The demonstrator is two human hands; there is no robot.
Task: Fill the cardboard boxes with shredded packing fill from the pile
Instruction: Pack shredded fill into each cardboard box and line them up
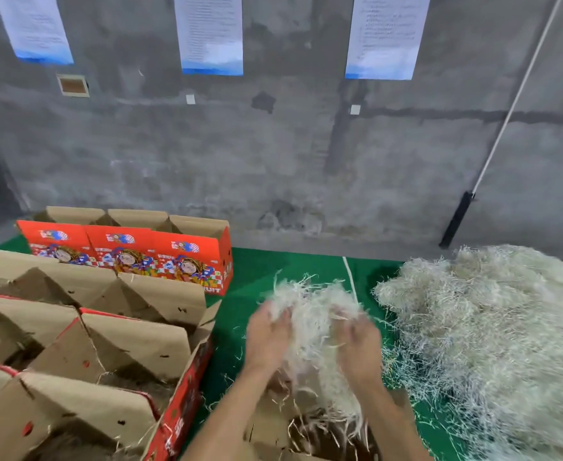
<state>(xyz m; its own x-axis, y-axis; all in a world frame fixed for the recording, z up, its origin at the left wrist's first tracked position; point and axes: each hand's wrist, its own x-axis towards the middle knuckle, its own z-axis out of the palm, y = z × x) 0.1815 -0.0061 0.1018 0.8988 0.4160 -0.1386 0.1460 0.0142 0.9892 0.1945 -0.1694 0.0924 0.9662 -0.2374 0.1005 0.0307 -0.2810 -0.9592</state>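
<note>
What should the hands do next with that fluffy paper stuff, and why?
Probably lower the clump of shredded fill into the open box just below. Left hand and right hand both hold it in the air above that box.

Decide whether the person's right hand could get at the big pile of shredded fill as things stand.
Probably yes. The right hand is beside the pile with only green mat between, but it already grips a clump of fill shared with the left hand.
</note>
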